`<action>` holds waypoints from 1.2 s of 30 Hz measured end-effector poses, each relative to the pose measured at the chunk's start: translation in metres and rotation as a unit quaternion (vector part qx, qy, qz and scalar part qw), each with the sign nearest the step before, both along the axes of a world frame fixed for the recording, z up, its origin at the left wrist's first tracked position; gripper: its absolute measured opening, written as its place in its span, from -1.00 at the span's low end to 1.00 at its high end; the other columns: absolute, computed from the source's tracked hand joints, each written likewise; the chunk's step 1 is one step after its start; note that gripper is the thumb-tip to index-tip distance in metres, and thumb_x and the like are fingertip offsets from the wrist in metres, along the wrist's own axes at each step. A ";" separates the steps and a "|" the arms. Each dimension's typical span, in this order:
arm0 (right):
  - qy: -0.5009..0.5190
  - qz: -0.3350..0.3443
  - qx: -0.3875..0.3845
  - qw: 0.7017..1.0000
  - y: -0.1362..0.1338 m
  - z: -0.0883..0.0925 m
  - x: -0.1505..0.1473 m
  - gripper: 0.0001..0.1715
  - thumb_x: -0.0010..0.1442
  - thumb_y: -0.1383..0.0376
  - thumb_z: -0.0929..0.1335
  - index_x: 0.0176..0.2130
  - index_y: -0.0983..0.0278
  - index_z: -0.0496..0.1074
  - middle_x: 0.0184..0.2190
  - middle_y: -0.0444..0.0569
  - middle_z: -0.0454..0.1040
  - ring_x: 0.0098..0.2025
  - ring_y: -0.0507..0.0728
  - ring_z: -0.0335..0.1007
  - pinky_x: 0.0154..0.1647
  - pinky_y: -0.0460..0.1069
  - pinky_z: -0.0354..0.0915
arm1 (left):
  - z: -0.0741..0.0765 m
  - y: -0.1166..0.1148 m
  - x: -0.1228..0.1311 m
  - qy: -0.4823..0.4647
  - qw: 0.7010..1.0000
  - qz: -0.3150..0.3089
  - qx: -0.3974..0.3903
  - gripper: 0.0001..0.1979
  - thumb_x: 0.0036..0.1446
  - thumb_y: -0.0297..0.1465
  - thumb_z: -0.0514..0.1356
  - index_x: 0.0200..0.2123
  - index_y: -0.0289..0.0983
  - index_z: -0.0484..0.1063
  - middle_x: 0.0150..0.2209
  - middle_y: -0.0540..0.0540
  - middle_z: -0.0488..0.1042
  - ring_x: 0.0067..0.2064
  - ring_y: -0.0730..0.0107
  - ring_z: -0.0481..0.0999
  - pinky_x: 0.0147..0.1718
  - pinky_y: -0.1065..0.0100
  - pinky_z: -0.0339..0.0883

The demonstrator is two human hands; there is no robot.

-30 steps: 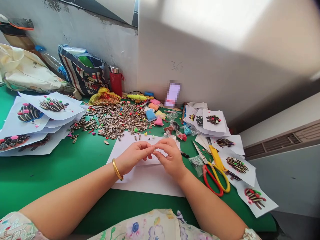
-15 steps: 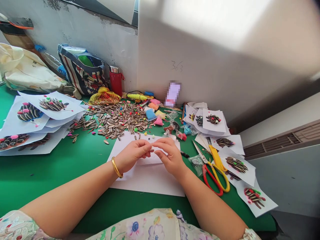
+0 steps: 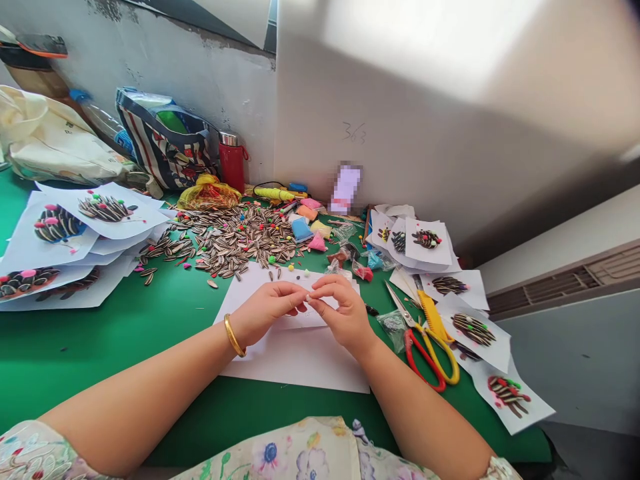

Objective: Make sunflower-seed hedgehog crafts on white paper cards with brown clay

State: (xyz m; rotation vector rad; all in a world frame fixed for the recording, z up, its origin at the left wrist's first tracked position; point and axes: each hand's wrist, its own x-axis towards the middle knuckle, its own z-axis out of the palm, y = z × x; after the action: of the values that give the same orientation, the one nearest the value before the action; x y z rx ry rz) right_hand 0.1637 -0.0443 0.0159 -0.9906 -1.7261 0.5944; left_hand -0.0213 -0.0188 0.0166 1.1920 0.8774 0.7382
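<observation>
Over white paper (image 3: pixel 300 365) on the green table, my left hand (image 3: pixel 275 305) and my right hand (image 3: pixel 346 317) meet at the fingertips. Both are closed in a pinch, thumb against fingers. A tiny pale bit seems to sit where the tips touch, too small to name. Just beyond the hands, a few small balls (image 3: pixel 291 267) and striped seeds lie at the paper's upper edge. A big heap of striped sunflower seeds (image 3: pixel 245 237), mixed with coloured bits, spreads behind my left hand.
Scissors (image 3: pixel 425 353) with red and yellow handles lie right, beside a yellow cutter (image 3: pixel 434 317). Seed-decorated sheets are stacked left (image 3: pixel 117 230) and right (image 3: pixel 474 328). Coloured clay packets (image 3: pixel 301 230), a red flask (image 3: pixel 231 162) and a striped bag (image 3: pixel 163 143) stand along the wall.
My right hand's thumb and fingers have closed together and come up against my left fingertips. My left hand has barely shifted. Everything else on the table is unchanged.
</observation>
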 end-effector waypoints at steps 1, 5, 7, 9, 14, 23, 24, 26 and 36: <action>-0.005 -0.002 -0.001 1.000 0.000 0.000 0.000 -0.95 0.22 0.24 0.43 -0.26 0.14 0.53 -0.21 -0.03 0.49 -0.08 0.15 0.42 0.02 0.13 0.36 | 0.000 0.000 0.000 -0.009 1.000 -0.003 -0.007 -0.68 0.03 -0.10 0.33 -0.34 -0.27 0.58 -0.34 -0.08 0.51 -0.31 0.37 0.41 -0.28 0.34 0.27; -0.030 0.012 -0.006 0.999 -0.002 0.000 0.000 -0.82 0.22 0.20 0.43 -0.13 0.12 0.51 -0.14 -0.02 0.50 -0.02 0.18 0.39 0.05 0.15 0.34 | 0.000 0.000 -0.002 -0.025 0.999 -0.003 -0.034 -0.71 -0.04 -0.16 0.39 -0.38 -0.26 0.57 -0.39 -0.04 0.49 -0.38 0.43 0.36 -0.32 0.35 0.23; -0.030 0.018 -0.005 0.999 -0.003 0.000 0.000 -0.88 0.23 0.20 0.43 -0.19 0.12 0.54 -0.14 -0.01 0.49 -0.02 0.17 0.40 0.05 0.14 0.34 | 0.000 -0.001 -0.002 -0.018 0.999 -0.008 -0.044 -0.70 -0.04 -0.15 0.39 -0.37 -0.27 0.57 -0.40 -0.03 0.47 -0.38 0.44 0.35 -0.34 0.36 0.20; -0.026 0.012 -0.001 1.000 -0.003 0.000 0.000 -0.92 0.23 0.20 0.42 -0.27 0.14 0.55 -0.16 -0.01 0.48 -0.04 0.17 0.40 0.05 0.14 0.34 | 0.001 -0.002 -0.002 -0.013 0.998 -0.019 -0.056 -0.67 -0.02 -0.12 0.38 -0.35 -0.28 0.57 -0.40 -0.03 0.46 -0.38 0.45 0.34 -0.35 0.37 0.19; -0.032 0.002 0.013 0.999 -0.002 0.000 0.002 -0.84 0.19 0.16 0.46 -0.21 0.14 0.54 -0.15 0.00 0.49 -0.02 0.19 0.39 0.05 0.15 0.33 | 0.000 -0.003 0.000 -0.027 0.997 -0.028 -0.061 -0.62 0.03 -0.07 0.34 -0.38 -0.31 0.56 -0.40 -0.05 0.44 -0.36 0.44 0.33 -0.34 0.38 0.18; -0.040 0.011 0.021 0.999 0.000 -0.001 0.002 -0.90 0.24 0.20 0.42 -0.21 0.12 0.55 -0.15 -0.01 0.50 -0.03 0.19 0.40 0.05 0.15 0.34 | 0.001 -0.003 0.000 -0.011 0.999 -0.023 -0.047 -0.61 0.03 -0.05 0.33 -0.36 -0.30 0.56 -0.41 -0.04 0.45 -0.36 0.43 0.34 -0.34 0.37 0.17; -0.044 0.012 0.024 0.999 -0.001 -0.001 0.002 -0.88 0.23 0.17 0.43 -0.21 0.12 0.55 -0.15 -0.01 0.50 -0.03 0.20 0.40 0.04 0.15 0.34 | 0.002 -0.003 -0.001 -0.011 0.999 -0.027 -0.042 -0.64 0.02 -0.08 0.34 -0.37 -0.30 0.55 -0.42 -0.03 0.44 -0.37 0.44 0.33 -0.35 0.38 0.16; -0.049 0.020 0.028 0.998 -0.001 -0.001 0.001 -0.82 0.21 0.14 0.44 -0.16 0.12 0.54 -0.15 0.00 0.51 -0.03 0.20 0.40 0.04 0.16 0.34 | 0.002 -0.002 -0.001 -0.011 0.999 -0.030 -0.031 -0.68 0.01 -0.13 0.36 -0.40 -0.29 0.55 -0.44 0.00 0.42 -0.38 0.46 0.31 -0.37 0.39 0.15; -0.025 0.004 0.016 1.000 0.001 -0.004 0.000 -0.88 0.24 0.31 0.41 -0.19 0.12 0.54 -0.17 -0.03 0.51 -0.04 0.16 0.42 0.05 0.13 0.34 | 0.002 -0.002 0.000 -0.062 0.995 0.000 -0.075 -0.59 0.03 -0.04 0.33 -0.29 -0.30 0.61 -0.30 -0.14 0.51 -0.28 0.37 0.40 -0.25 0.33 0.26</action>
State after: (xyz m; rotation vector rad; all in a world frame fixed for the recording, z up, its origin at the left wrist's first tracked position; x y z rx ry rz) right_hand 0.1641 -0.0431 0.0119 -0.9850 -1.7792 0.5493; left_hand -0.0210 -0.0210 0.0188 1.0016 0.8148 0.7263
